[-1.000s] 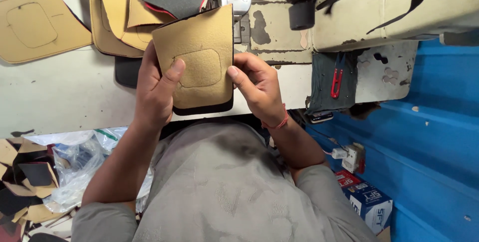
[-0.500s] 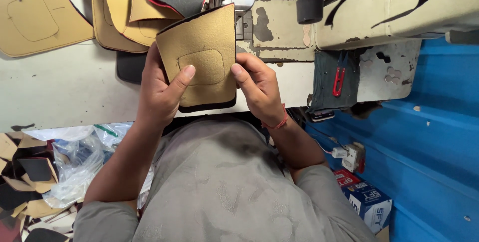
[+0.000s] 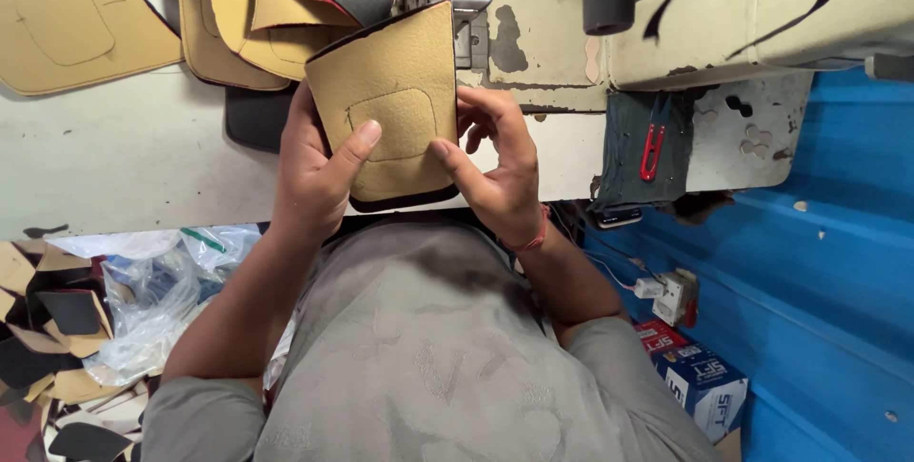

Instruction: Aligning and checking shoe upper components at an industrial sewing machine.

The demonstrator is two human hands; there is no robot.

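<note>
Holding the tan panel [image 3: 386, 105] upright over the bench [image 3: 114, 167], left hand [image 3: 314, 167] and right hand [image 3: 495, 162] gripped its edges, inspection apparently underway; turning it would need a regrip

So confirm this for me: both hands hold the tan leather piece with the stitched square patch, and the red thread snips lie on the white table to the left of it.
One detail is off. Both the left hand and right hand do hold the tan leather piece, but the red thread snips lie to its right, on a dark cloth by the sewing machine, as the head view shows.
</note>
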